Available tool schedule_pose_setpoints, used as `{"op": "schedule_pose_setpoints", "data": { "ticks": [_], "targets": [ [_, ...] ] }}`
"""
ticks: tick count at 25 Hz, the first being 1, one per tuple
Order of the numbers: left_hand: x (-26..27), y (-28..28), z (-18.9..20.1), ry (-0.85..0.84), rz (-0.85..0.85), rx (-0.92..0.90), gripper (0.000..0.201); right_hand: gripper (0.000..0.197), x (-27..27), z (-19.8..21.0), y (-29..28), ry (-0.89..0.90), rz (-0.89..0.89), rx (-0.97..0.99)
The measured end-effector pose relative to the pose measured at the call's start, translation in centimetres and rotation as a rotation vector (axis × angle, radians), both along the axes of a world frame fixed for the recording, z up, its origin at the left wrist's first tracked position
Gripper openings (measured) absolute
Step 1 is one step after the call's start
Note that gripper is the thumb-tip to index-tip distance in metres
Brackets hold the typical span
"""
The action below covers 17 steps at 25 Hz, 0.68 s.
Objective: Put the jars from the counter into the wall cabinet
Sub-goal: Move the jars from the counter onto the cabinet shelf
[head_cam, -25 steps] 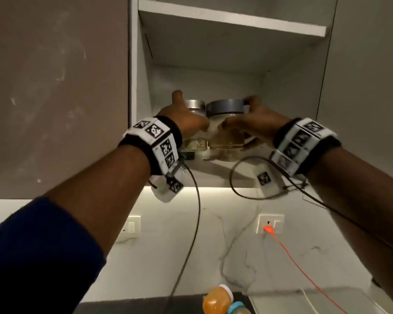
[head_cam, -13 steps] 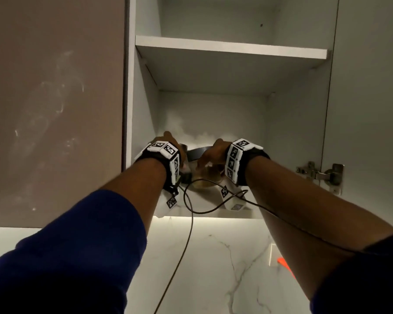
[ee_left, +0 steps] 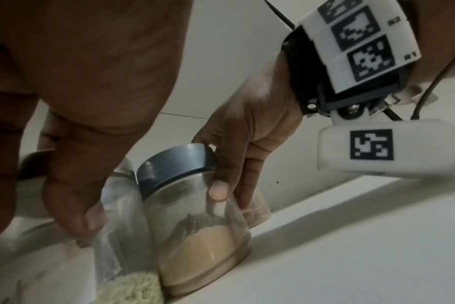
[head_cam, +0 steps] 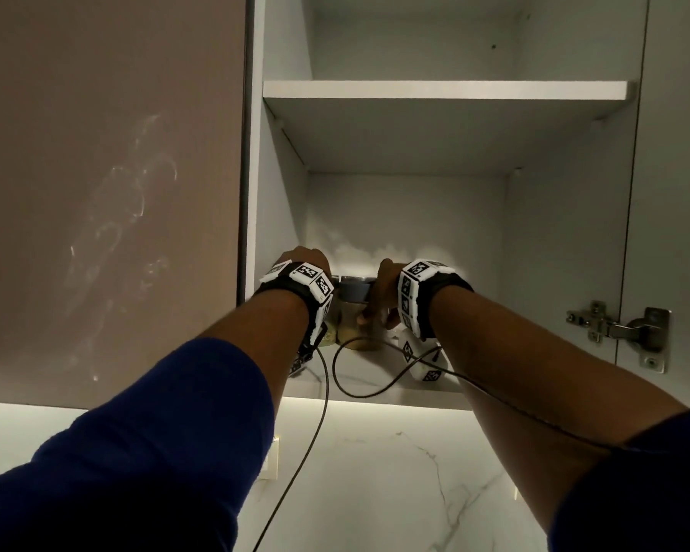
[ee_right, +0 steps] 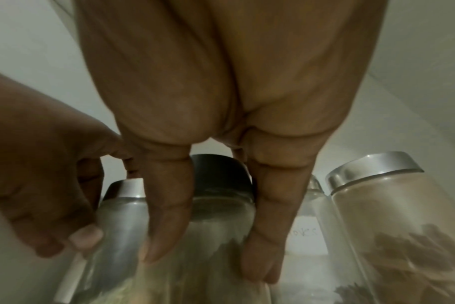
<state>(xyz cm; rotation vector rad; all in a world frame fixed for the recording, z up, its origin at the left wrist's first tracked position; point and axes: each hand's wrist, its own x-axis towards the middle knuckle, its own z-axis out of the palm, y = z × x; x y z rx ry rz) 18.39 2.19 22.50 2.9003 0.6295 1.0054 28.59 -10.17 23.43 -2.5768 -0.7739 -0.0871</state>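
Observation:
Both of my hands reach into the open wall cabinet, onto its bottom shelf (head_cam: 375,378). My left hand (head_cam: 305,262) grips a glass jar with a silver lid (ee_right: 122,214) that holds pale grains (ee_left: 133,288). My right hand (head_cam: 377,300) grips a glass jar with a dark lid (ee_left: 179,162), half full of tan powder; thumb and fingers (ee_right: 166,216) clasp its sides. The two jars stand side by side, touching, with their bases on the shelf. In the head view my wrists hide most of both jars.
Further right on the same shelf stand a labelled glass jar (ee_right: 307,236) and a silver-lidded jar with brown pieces (ee_right: 392,216). The upper shelf (head_cam: 443,91) is bare. The cabinet door (head_cam: 678,193) hangs open at right on its hinge (head_cam: 614,328). Wrist cables (head_cam: 323,392) dangle over the shelf edge.
Both hands carried the two jars from in front of the shelf opening further into the cabinet and down onto the bottom shelf. The head view has tilted upward.

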Motion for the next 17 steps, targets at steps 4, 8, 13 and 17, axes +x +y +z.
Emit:
{"op": "schedule_pose_setpoints", "data": {
  "ticks": [4,8,13,17],
  "targets": [
    [-0.3,0.0,0.0,0.029,0.005,0.054,0.019,0.094,2.8,-0.1,0.7,-0.121,-0.015,-0.098],
    [-1.0,-0.4,-0.1,0.037,0.007,0.092,0.019,0.128,3.2,-0.2,0.4,-0.180,0.044,-0.138],
    [-3.4,-1.2,0.3,0.137,-0.021,0.117,0.027,0.140,-1.1,1.1,-1.6,-0.202,0.026,-0.154],
    [-7.8,-2.4,0.5,0.108,-0.132,-0.002,0.055,0.092,-6.4,2.3,-4.9,-0.221,0.041,-0.043]
  ]
}}
